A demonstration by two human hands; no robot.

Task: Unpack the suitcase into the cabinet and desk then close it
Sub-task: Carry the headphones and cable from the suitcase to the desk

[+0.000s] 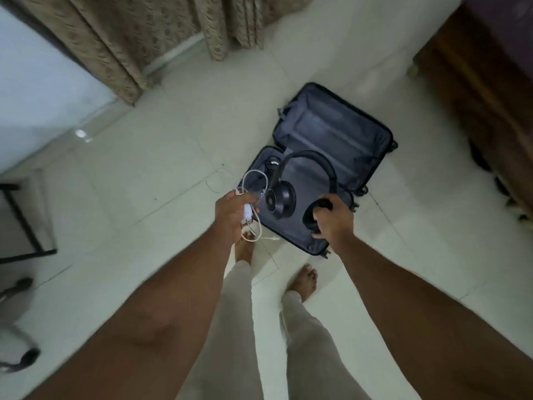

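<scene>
A dark suitcase (331,131) lies open flat on the tiled floor ahead of me, both halves showing grey lining. My right hand (334,219) grips one ear cup of black over-ear headphones (291,180), held above the near half of the case. My left hand (232,215) holds a white charger with a looped white cable (251,186) beside the case's left edge. A small dark item (271,164) lies in the near half's far left corner. I am standing, my bare feet just in front of the case.
Beige curtains (121,44) hang at the back. A dark wooden bed frame (484,90) runs along the right. At the left stand a black metal frame (26,226) and the wheeled base of a chair (20,353). Pale floor tiles (150,168) lie between.
</scene>
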